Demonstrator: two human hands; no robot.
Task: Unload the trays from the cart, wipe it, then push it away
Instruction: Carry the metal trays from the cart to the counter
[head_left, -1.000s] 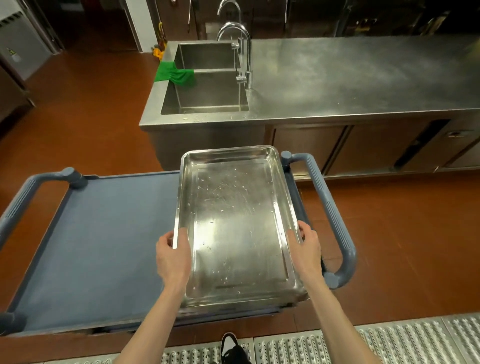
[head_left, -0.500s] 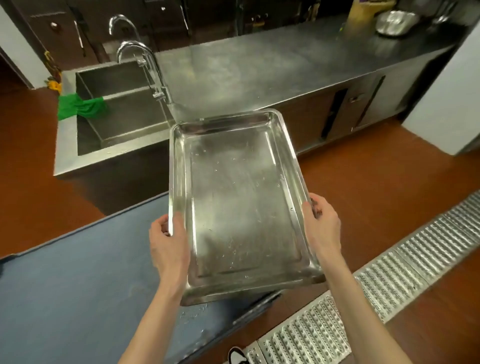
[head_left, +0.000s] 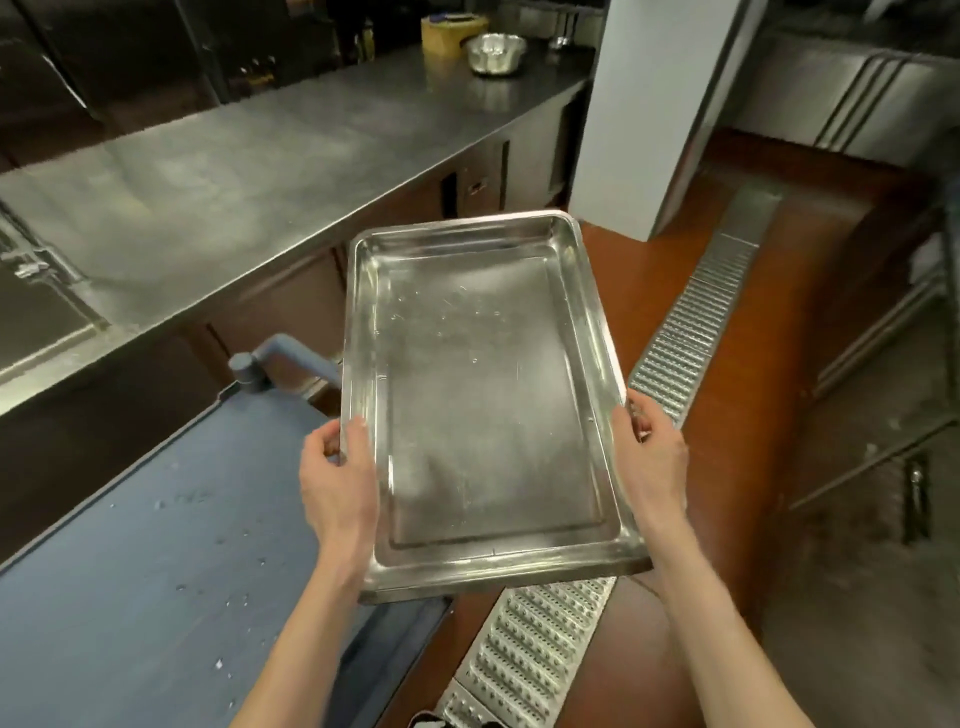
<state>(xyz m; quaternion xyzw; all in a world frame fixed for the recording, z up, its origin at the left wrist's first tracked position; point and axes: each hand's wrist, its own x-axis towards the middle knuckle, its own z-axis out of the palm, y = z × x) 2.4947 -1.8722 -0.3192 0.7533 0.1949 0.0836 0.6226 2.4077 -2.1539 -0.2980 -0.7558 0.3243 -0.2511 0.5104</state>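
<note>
Tray: the tray (head_left: 488, 395) is in the air, lifted clear of the cart (head_left: 156, 561), hanging over the cart's right end and the red floor (head_left: 727, 364).
Long axis: runs from 6 o'clock near the body to 12 o'clock, leaning a little toward 1; open face up, far end tipped slightly higher, short far edge pointing at the counter (head_left: 249, 166) corner.
Grip, left: left hand (head_left: 337, 483) clamped on the left long rim, thumb over the lip, fingers under.
Grip, right: right hand (head_left: 652, 457) clamped on the right long rim the same way.
Risk, slip: droplets show on the tray floor and the cart top; wet steel rims held near the body end could slide through the fingers and the far end drop.
Risk, knock: a swing to 10 o'clock could clip the cart handle (head_left: 285, 358).
Risk, footing: the floor grate (head_left: 680, 338) runs underfoot at 5 o'clock; it may be wet, hard to tell.
Second tray: none seen on the cart, though its near edge is hidden.
</note>
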